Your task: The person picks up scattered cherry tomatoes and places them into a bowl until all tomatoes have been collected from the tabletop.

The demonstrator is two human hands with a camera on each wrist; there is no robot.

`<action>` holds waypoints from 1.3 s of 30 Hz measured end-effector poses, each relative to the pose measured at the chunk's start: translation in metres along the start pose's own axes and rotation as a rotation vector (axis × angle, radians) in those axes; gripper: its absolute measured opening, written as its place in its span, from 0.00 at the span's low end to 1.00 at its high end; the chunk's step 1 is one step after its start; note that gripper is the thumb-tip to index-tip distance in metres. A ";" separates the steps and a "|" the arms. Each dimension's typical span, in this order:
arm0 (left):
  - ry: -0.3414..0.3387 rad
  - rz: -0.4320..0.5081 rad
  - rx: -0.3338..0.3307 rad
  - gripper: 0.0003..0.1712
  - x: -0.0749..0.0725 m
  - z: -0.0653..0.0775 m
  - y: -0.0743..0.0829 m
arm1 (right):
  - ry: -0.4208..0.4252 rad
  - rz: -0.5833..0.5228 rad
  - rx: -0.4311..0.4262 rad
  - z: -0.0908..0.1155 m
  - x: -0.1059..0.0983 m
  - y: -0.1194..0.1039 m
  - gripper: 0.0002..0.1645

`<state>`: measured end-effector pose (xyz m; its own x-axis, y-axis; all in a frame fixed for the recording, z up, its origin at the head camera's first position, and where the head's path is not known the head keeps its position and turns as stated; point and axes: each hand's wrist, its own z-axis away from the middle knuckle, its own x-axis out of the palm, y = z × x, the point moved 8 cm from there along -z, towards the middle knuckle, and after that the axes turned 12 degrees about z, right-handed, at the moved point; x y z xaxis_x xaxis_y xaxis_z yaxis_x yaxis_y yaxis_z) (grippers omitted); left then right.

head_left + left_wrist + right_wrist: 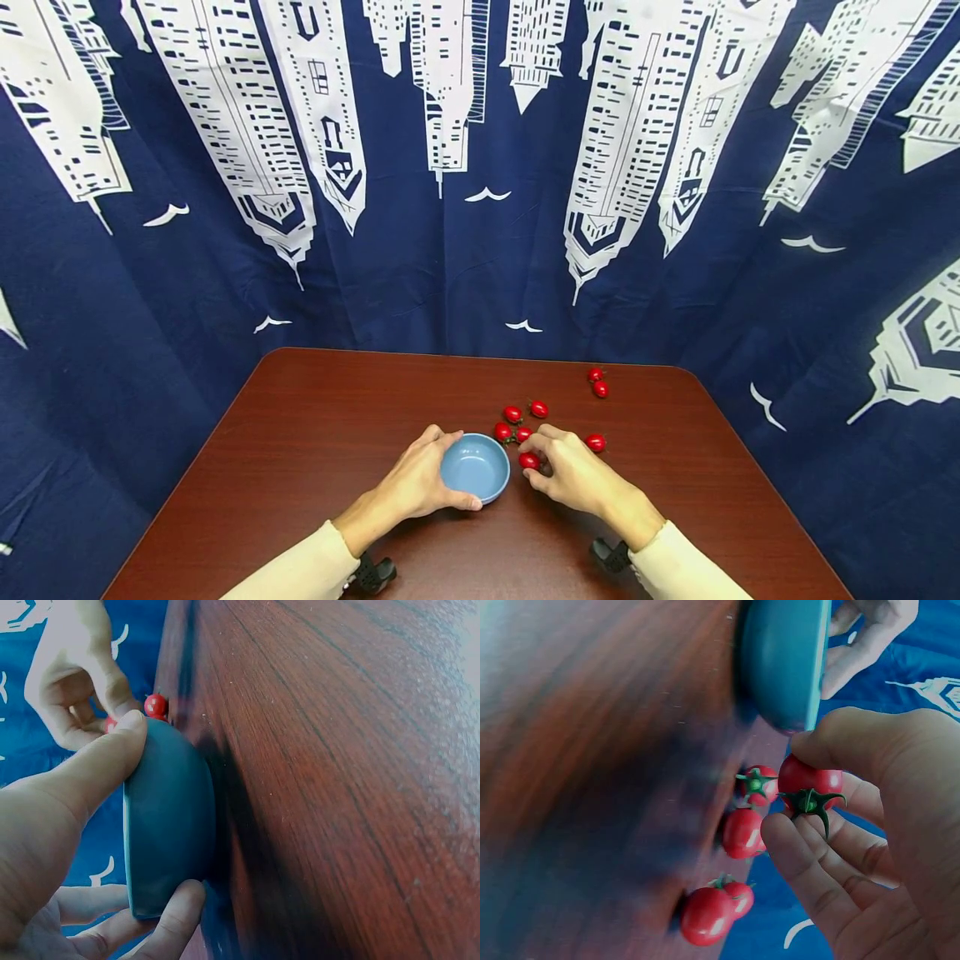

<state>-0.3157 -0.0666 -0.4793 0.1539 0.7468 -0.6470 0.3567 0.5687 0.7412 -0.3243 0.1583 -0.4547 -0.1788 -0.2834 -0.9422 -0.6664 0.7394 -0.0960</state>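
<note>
My left hand grips a small blue bowl from its left side, thumb at the near rim and fingers round the far side. Just right of the bowl, my right hand pinches a red cherry tomato between thumb and fingers; its green stem end faces the right wrist camera. In that view the tomato is lifted off the table, close beside the bowl's rim. Several other cherry tomatoes lie beyond the right fingers, among them one tomato near the bowl's rim. Nothing shows inside the bowl.
Two more tomatoes lie near the back right edge, and a single tomato rests just past the right hand. The brown wooden table reaches back to a dark blue curtain with white building prints.
</note>
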 end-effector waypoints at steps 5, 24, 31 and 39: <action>0.005 0.003 -0.015 0.65 0.000 -0.001 0.001 | 0.006 0.012 -0.011 -0.009 -0.009 -0.007 0.17; -0.033 0.041 -0.061 0.66 0.002 -0.004 -0.006 | -0.055 -0.055 -0.160 -0.063 -0.008 -0.043 0.14; -0.017 0.045 -0.048 0.66 0.000 -0.003 -0.009 | -0.134 -0.070 -0.163 -0.079 0.008 -0.048 0.14; -0.012 0.055 -0.045 0.66 0.000 -0.004 -0.009 | -0.166 -0.045 -0.166 -0.085 0.017 -0.049 0.14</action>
<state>-0.3228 -0.0705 -0.4849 0.1836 0.7729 -0.6074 0.3056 0.5424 0.7826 -0.3561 0.0655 -0.4383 -0.0342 -0.1995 -0.9793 -0.7835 0.6137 -0.0977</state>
